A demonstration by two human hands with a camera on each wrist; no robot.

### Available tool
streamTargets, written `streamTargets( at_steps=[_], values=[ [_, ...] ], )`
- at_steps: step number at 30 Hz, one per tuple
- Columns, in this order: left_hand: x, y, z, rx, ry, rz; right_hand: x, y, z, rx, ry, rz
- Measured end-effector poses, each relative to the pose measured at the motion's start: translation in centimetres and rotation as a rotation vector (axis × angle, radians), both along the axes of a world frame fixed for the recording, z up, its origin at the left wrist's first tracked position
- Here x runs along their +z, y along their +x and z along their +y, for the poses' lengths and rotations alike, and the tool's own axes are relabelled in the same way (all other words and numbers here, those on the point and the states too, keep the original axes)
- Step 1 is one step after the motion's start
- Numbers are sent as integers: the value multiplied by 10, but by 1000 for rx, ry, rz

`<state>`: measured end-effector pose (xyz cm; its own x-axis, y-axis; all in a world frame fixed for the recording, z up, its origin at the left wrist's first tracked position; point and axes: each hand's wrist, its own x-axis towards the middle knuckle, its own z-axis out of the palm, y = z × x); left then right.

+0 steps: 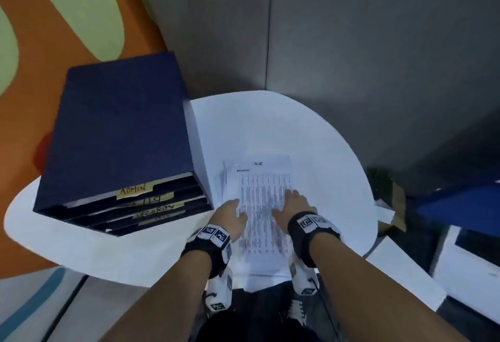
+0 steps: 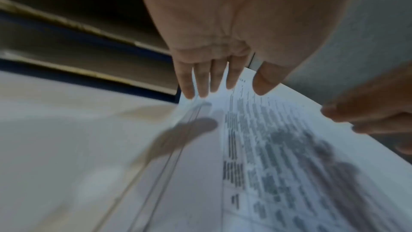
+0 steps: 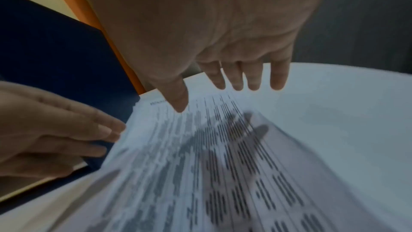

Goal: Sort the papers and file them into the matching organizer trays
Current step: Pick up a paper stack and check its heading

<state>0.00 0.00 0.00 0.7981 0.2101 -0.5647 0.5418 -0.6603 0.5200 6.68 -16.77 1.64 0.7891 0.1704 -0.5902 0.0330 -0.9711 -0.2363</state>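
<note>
A stack of printed papers [image 1: 261, 206] lies on the round white table [image 1: 311, 138], its top sheet marked ADMIN in the corner. My left hand [image 1: 232, 215] hovers over the stack's left edge with straight fingers [image 2: 201, 78]. My right hand [image 1: 293, 207] is spread palm down just above the sheet, fingers [image 3: 254, 77] straight and casting a shadow on the print. Neither hand grips anything. To the left stands a dark blue organizer [image 1: 119, 130] with several stacked trays; yellow labels read ADMIN [image 1: 134, 190] and SECURITY [image 1: 155, 209], the others are blurred.
Grey wall panels rise behind the table. White boxes [image 1: 405, 276] and a blue object [image 1: 460, 203] sit on the floor at right. The organizer takes up the table's left part. An orange and green wall [image 1: 40, 30] is at far left.
</note>
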Motion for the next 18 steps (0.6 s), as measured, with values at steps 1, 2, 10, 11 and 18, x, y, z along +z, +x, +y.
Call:
streamTargets(
  at_steps=[1, 2, 10, 11, 18],
  values=[
    [-11, -1, 0, 11, 22, -30, -14, -2, -2, -42, 5, -1],
    [-27, -2, 2, 47, 48, -71, -29, -3, -5, -85, 2, -5],
    [-94, -16, 6, 76, 190, -374, -96, -7, -2, -54, -19, -235],
    [-96, -18, 5, 84, 185, -402, -98, -9, -1, -62, -10, -253],
    [-88, -43, -1, 58, 96, -360, -90, -46, -8, -120, 3, -303]
  ],
)
